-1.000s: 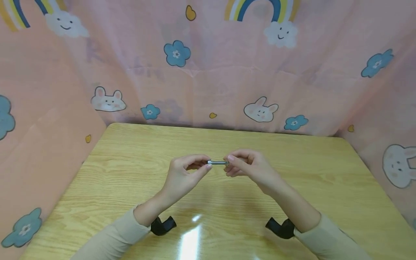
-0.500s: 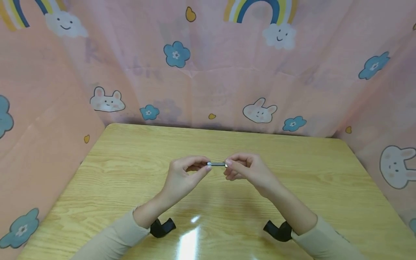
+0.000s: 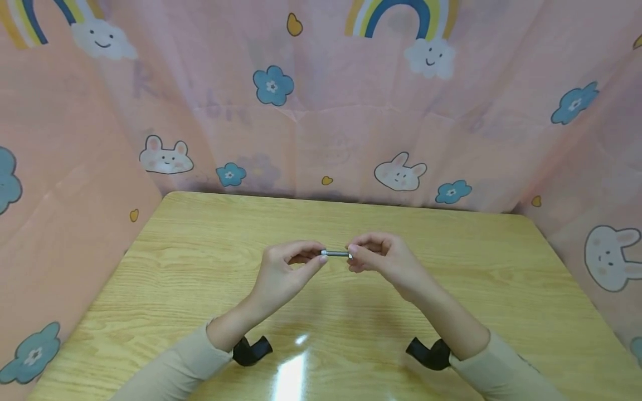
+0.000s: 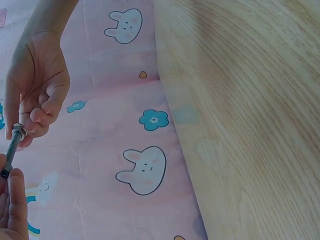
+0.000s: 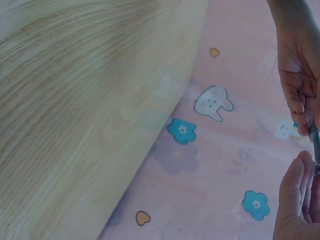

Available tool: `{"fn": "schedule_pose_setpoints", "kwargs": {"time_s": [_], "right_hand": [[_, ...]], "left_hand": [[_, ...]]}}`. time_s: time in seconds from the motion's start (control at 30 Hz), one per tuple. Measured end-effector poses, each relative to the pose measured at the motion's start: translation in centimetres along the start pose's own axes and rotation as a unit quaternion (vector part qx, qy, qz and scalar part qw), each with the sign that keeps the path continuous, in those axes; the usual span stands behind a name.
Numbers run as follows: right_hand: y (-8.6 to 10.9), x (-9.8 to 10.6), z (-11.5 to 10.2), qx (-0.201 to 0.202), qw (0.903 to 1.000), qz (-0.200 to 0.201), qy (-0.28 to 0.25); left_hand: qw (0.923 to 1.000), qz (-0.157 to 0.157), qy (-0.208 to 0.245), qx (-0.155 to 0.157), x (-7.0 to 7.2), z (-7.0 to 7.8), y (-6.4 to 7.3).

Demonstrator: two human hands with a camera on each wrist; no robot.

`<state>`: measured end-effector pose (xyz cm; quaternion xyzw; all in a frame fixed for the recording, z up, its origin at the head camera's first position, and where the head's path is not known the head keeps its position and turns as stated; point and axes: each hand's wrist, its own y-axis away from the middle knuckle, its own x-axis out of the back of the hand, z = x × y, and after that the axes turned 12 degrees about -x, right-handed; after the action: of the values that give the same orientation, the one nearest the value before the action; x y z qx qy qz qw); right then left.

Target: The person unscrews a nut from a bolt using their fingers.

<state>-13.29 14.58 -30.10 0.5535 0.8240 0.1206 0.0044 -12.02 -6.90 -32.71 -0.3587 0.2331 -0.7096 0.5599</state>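
A metal bolt [image 3: 336, 253] is held level above the table between both hands. My left hand [image 3: 282, 272] pinches its head end between thumb and fingers. At the other end, a hex nut [image 4: 19, 130] sits on the thread, and my right hand [image 3: 393, 264] pinches it by thumb and index finger. In the left wrist view the threaded shank [image 4: 12, 146] shows between the two sets of fingertips. The right wrist view catches only part of the bolt [image 5: 316, 142] at its right edge.
Below the hands lies a wood-grain table [image 3: 200, 234], with a bright light reflection near its front. A pink printed curtain [image 3: 326, 128] stands behind and at both sides. Black wrist mounts [image 3: 252, 351] show under both sleeves.
The right thumb and fingers shift slightly around the nut, and its visible face changes. The left hand keeps its pinch on the bolt almost in place.
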Motion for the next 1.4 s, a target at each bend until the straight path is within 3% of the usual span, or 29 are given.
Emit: {"fn": "schedule_pose_setpoints", "kwargs": {"time_s": [0.17, 0.37, 0.57, 0.83, 1.4], "right_hand": [[0.20, 0.18, -0.13, 0.006, 0.9999, -0.001, 0.009], [0.04, 0.16, -0.31, -0.017, 0.9996, -0.020, -0.006], [0.18, 0.31, -0.46, 0.003, 0.9999, -0.016, 0.000], [0.33, -0.02, -0.64, -0.023, 0.9995, -0.016, -0.015], [0.32, 0.17, -0.48, -0.001, 0.9999, -0.005, -0.010]], "left_hand": [[1.0000, 0.000, 0.000, 0.000, -0.02, 0.07, -0.08], [1.0000, 0.002, -0.003, -0.005, -0.04, 0.14, -0.19], [1.0000, 0.003, -0.001, -0.008, -0.04, 0.17, -0.32], [0.9998, 0.000, -0.007, -0.020, -0.09, 0.05, -0.17], [0.9998, -0.001, -0.011, -0.018, 0.03, 0.16, -0.20]]}}
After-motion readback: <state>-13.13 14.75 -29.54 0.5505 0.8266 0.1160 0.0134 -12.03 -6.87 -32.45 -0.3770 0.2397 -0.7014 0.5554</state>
